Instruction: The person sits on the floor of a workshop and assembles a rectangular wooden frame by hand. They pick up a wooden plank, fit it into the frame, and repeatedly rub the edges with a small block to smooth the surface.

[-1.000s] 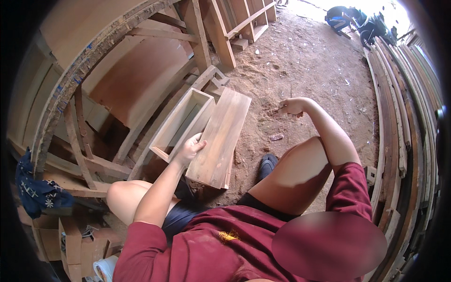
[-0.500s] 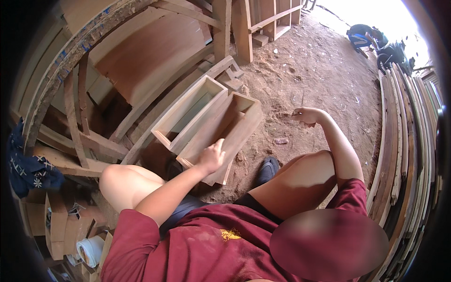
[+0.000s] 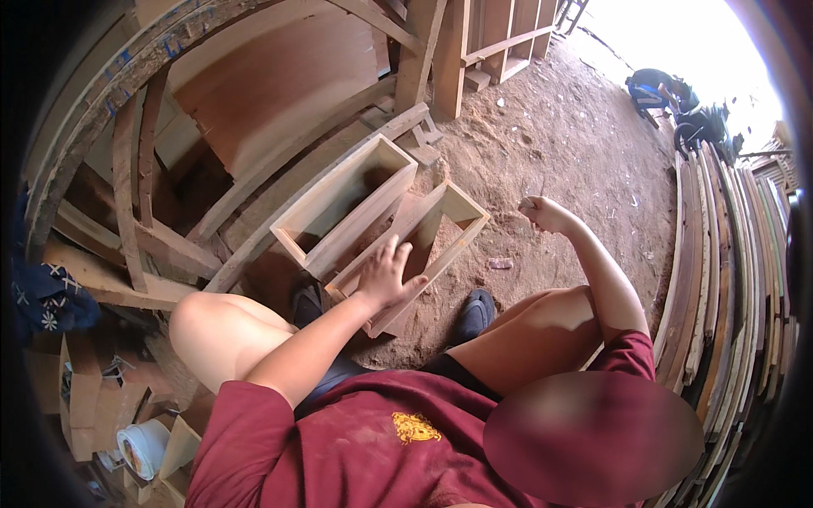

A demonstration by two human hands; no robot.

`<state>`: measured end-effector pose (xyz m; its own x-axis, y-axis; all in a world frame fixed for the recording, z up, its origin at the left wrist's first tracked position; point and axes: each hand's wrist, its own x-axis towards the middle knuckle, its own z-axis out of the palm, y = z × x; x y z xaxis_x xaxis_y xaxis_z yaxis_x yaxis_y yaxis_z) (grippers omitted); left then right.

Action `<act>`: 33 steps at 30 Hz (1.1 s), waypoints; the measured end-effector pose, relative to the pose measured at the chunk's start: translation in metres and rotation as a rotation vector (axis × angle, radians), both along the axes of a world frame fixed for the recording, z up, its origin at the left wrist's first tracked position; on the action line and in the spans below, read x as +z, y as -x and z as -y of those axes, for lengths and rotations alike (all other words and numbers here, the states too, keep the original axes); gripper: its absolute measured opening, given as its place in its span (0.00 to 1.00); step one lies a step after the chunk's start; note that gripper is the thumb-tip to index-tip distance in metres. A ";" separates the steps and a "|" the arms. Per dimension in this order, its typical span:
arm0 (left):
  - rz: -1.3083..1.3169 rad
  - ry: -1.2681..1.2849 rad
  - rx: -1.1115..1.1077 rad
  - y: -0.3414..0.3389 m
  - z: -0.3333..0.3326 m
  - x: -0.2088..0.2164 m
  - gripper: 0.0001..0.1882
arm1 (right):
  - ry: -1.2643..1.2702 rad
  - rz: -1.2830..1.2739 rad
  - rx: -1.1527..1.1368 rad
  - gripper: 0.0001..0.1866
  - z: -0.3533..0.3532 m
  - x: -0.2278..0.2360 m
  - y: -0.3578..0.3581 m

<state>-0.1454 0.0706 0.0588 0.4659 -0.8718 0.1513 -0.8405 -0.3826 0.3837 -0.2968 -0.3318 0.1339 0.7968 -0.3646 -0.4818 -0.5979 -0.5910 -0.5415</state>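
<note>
Two long, narrow wooden boxes of pale bare wood, like drawers, lie side by side between my legs. My left hand point(image 3: 388, 275) is over the near end of the right-hand wooden box point(image 3: 461, 245), fingers spread and thumb apart; it seems to rest on the box. Beside it, the left-hand wooden box point(image 3: 296, 241) has its hollow facing up. My right hand point(image 3: 546, 214) hangs in the air past the right box's far end, apart from it. Its fingers are curled together, and whatever they may hold is too small to make out.
A wooden frame with a curved rail point(image 3: 140, 57) stands at left. Stacked boards point(image 3: 707, 279) line the right side. A reddish scrap point(image 3: 500, 264) lies on the dirt floor point(image 3: 567, 127). At lower left is a white bucket point(image 3: 142, 449). A motorbike point(image 3: 703, 123) stands far right.
The right-hand box has turned, showing more of its hollow and far end. My left hand has opened from a grip on its side to spread fingers. My right hand remains raised.
</note>
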 end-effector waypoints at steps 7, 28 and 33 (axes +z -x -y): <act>0.158 -0.222 0.160 -0.056 0.003 0.001 0.38 | 0.024 -0.019 0.088 0.14 -0.028 0.022 -0.020; -0.079 -0.259 0.306 -0.072 -0.007 0.011 0.22 | 0.009 -0.103 -0.172 0.25 -0.036 0.012 0.020; -0.101 -0.124 0.270 -0.073 0.015 -0.003 0.32 | 0.089 -0.077 -0.144 0.25 -0.048 0.012 0.006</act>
